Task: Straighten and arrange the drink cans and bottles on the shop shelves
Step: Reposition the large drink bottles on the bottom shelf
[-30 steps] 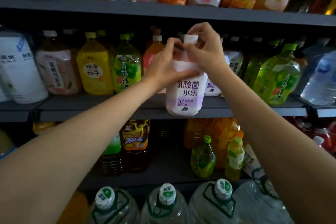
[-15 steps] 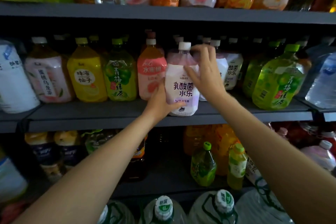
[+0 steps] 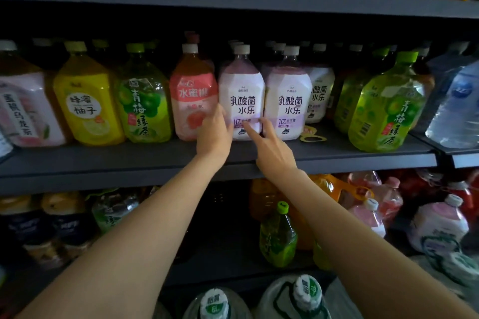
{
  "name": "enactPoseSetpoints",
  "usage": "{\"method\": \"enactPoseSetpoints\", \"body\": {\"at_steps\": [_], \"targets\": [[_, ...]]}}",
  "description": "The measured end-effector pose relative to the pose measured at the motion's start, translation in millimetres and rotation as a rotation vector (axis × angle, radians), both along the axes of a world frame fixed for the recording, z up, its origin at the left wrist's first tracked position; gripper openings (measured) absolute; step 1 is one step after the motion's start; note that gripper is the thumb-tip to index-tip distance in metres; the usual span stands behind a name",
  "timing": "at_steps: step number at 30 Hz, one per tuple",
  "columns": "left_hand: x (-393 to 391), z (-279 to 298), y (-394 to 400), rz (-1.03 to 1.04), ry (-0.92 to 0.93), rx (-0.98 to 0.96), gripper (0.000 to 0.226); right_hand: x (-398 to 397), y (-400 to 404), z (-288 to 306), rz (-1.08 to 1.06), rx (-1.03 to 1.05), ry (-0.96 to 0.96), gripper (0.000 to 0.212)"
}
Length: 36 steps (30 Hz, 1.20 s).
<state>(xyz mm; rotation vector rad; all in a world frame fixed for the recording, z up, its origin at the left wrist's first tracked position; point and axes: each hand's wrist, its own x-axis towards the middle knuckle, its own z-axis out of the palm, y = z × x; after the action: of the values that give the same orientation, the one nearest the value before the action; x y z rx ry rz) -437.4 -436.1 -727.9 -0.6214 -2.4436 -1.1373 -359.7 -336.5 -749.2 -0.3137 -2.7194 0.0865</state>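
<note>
Both hands are dropping from the neck to the base of the white-and-purple lactic drink bottle (image 3: 241, 96), now standing on the middle shelf (image 3: 337, 153) between the peach bottle (image 3: 193, 96) and its twin (image 3: 287, 96). Left hand (image 3: 215, 134) is pressing loose fingers against its lower left side; right hand (image 3: 272, 153) is touching its label with extended fingertips (image 3: 248, 128), gripping nothing. A hard shove risks knocking this full, capped bottle into those behind.

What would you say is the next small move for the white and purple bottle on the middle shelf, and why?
Probably let go. The white and purple bottle stands upright, label forward, level with its twin. The left hand touches its lower left side and the right hand its lower front, so both could likely withdraw.
</note>
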Motion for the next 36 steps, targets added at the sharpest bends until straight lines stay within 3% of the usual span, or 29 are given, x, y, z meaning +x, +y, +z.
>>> {"method": "enactPoseSetpoints", "body": {"at_steps": [2, 3, 5, 7, 9, 11, 14, 16, 20, 23, 27, 31, 34, 36], "targets": [[1.6, -7.7, -5.7, -0.023, 0.024, -0.013, 0.012, 2.8, 4.0, -0.2, 0.015, -0.038, 0.013, 0.064], [3.6, -15.2, -9.9, -0.042, 0.069, -0.025, 0.015, 5.4, 8.1, 0.0, 0.052, -0.053, 0.111, 0.051], [12.7, -33.6, -17.4, -0.140, 0.290, -0.075, 0.023, 16.8, 14.1, -1.7, 0.165, -0.031, 0.345, 0.032], [26.4, -51.1, -21.9, -0.339, 0.542, -0.196, 0.024, 35.2, 17.0, -15.0, 0.275, 0.024, 0.435, 0.025], [37.4, -74.8, -23.1, -0.535, 0.749, -0.371, 0.021, 53.4, 21.4, -42.2, 0.313, 0.089, 0.344, 0.025], [44.8, -100.8, -24.6, -0.646, 0.777, -0.548, 0.022, 63.8, 28.9, -67.1, 0.267, 0.113, 0.053, 0.028], [52.8, -125.2, -25.4, -0.647, 0.402, -0.783, 0.034, 60.8, 46.2, -99.2, 0.063, 0.035, -0.467, 0.040], [53.9, -130.8, -24.8, -0.587, 0.081, -0.901, 0.049, 50.0, 44.9, -113.0, -0.035, -0.133, -0.598, 0.054], [57.6, -134.0, -29.0, -0.577, -0.074, -0.884, 0.051, 31.1, 33.4, -135.4, -0.163, -0.227, -0.554, 0.063], [57.6, -136.7, -43.1, -0.575, -0.050, -0.864, 0.046, 30.3, 21.9, -141.6, -0.164, -0.187, -0.487, 0.049], [55.5, -139.3, -59.6, -0.587, -0.088, -0.901, 0.055, 38.4, -2.3, -142.9, 0.047, -0.192, -0.482, 0.034], [49.9, -135.1, -73.6, -0.606, -0.345, -0.967, 0.085, 49.6, -9.0, -114.2, 0.261, -0.255, -0.464, 0.027], [45.3, -125.2, -89.3, -0.653, -0.616, -0.881, 0.095, 47.6, -29.1, -72.1, 0.474, -0.218, -0.434, 0.028], [43.5, -108.7, -103.9, -0.675, -0.749, -0.700, 0.091, 46.0, -44.4, -39.1, 0.558, -0.199, -0.367, 0.027]]}}
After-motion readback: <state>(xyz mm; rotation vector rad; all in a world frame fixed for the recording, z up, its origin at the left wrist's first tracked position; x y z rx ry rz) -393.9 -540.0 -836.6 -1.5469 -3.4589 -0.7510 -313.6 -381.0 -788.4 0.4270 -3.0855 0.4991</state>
